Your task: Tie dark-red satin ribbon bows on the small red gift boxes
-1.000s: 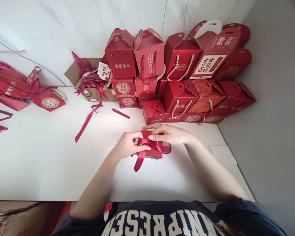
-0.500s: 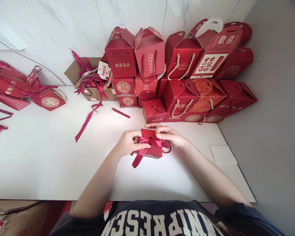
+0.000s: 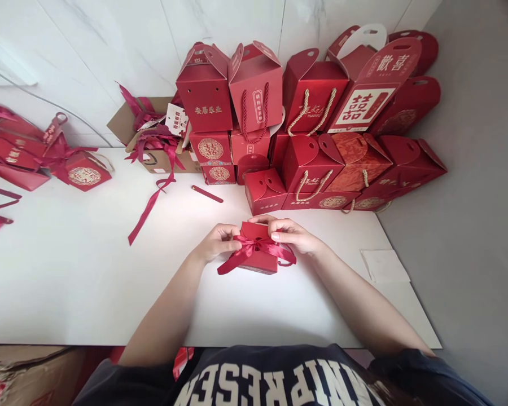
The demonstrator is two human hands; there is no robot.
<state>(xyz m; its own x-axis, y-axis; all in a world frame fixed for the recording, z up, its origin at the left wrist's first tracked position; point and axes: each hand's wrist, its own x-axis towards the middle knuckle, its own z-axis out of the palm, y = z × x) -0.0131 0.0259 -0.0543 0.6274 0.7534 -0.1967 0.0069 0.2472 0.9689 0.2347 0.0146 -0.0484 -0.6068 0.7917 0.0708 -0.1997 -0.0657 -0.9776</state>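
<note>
A small red gift box (image 3: pixel 260 260) stands on the white table (image 3: pixel 88 282) in front of me. A dark red satin ribbon (image 3: pixel 254 248) runs across its top, knotted in the middle, with one tail hanging off to the left and a loop at the right. My left hand (image 3: pixel 218 241) pinches the ribbon at the box's left side. My right hand (image 3: pixel 294 235) pinches the ribbon at the right side of the knot. Both hands rest against the box.
A stack of red gift boxes with rope handles (image 3: pixel 309 124) fills the back right against the wall. A cardboard carton of ribbons (image 3: pixel 152 135) stands behind a loose ribbon (image 3: pixel 148 208) and a red strip (image 3: pixel 207 194). More red boxes (image 3: pixel 34 160) lie far left.
The ribbon's left tail has been drawn up from hanging down over the front to stretching out sideways. Both hands have shifted slightly apart along the ribbon.
</note>
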